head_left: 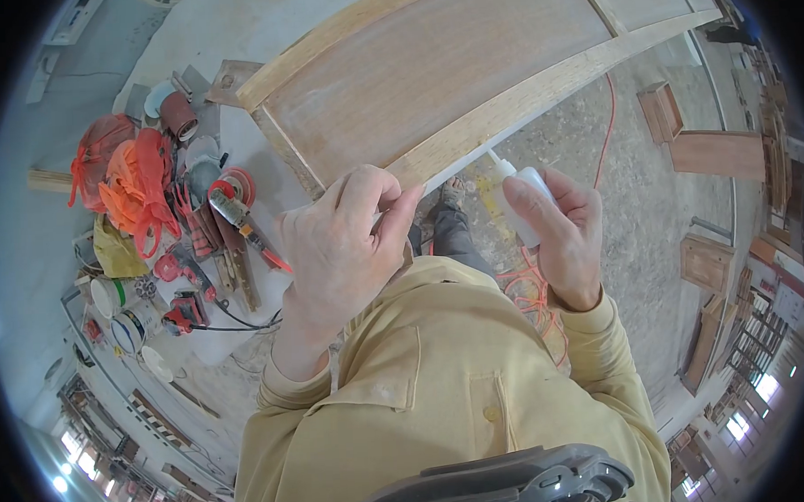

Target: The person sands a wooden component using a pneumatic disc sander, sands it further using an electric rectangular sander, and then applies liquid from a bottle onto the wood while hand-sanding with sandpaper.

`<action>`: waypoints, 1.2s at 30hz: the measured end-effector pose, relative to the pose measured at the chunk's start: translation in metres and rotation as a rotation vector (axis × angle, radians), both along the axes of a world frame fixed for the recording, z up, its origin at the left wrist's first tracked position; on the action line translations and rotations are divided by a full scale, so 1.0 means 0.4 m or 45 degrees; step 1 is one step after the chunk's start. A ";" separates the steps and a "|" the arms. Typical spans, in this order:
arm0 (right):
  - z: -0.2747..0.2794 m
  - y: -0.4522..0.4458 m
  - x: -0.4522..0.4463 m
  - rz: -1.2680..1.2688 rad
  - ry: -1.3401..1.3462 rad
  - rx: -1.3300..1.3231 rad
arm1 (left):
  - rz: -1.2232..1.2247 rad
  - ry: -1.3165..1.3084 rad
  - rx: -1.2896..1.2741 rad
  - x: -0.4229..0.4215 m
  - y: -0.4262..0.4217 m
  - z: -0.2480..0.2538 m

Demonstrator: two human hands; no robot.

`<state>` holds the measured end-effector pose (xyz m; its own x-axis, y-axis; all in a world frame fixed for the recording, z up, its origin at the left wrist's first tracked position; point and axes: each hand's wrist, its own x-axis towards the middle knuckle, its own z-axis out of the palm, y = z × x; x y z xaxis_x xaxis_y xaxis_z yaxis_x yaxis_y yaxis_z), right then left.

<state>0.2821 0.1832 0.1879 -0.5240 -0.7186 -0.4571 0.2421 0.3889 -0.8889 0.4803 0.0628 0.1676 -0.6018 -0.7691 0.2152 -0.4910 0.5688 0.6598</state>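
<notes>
A long framed wooden panel (439, 79) lies across the top of the view, its near rail running up to the right. My right hand (562, 226) is wrapped round a small white bottle (527, 205), whose thin nozzle points up at the near edge of the rail. At the panel's near left corner is my left hand (352, 231), its thumb and forefinger pinched together by the edge. Whatever lies between those fingertips is too small to make out.
Left of the panel, a pale table (250, 159) holds red and orange bags (130, 178), a sander (229, 205), other power tools and tubs. A red hose (534, 290) coils on the floor. Wooden boxes (661, 112) and boards stand at the right.
</notes>
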 end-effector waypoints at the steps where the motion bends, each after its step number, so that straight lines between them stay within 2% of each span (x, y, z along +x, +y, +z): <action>1: -0.005 0.005 -0.001 0.034 0.034 -0.008 | 0.002 -0.003 0.000 0.000 0.001 0.002; 5: -0.039 0.024 -0.008 0.181 0.150 -0.002 | 0.008 -0.009 0.043 -0.001 0.001 0.007; 8: -0.056 0.021 -0.001 0.070 0.071 -0.127 | 0.008 -0.009 0.055 0.001 0.001 0.006; 16: -0.065 0.026 -0.002 0.112 0.140 -0.127 | -0.028 0.030 0.050 0.001 -0.004 0.001; 18: -0.074 0.031 -0.001 0.100 0.136 -0.153 | -0.058 0.125 0.002 0.001 -0.007 -0.008; 19: -0.074 0.033 0.005 0.094 0.077 -0.216 | -0.061 0.122 -0.004 0.002 -0.003 -0.003; 21: -0.073 0.035 0.013 0.083 0.019 -0.293 | -0.034 0.266 0.267 0.005 0.010 0.011; 25: -0.078 0.042 0.048 0.280 -0.183 -0.466 | -0.194 0.101 0.230 0.036 0.014 0.023; 27: -0.084 0.032 0.080 0.343 -0.236 -0.532 | -0.282 0.171 0.242 0.038 0.018 0.024; 29: -0.089 0.011 0.120 0.385 -0.335 -0.783 | -0.332 0.203 0.273 0.049 0.014 0.036; 33: -0.093 -0.007 0.164 0.457 -0.454 -0.932 | -0.405 0.389 0.405 0.043 0.031 0.035; 36: -0.088 -0.011 0.169 0.503 -0.583 -0.870 | -0.420 0.426 0.260 0.044 0.043 0.035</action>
<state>0.3498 0.1787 0.1527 -0.0542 -0.9980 0.0314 0.5888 -0.0573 -0.8062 0.4980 0.0798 0.1818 -0.7435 -0.5965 0.3023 -0.0503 0.5007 0.8642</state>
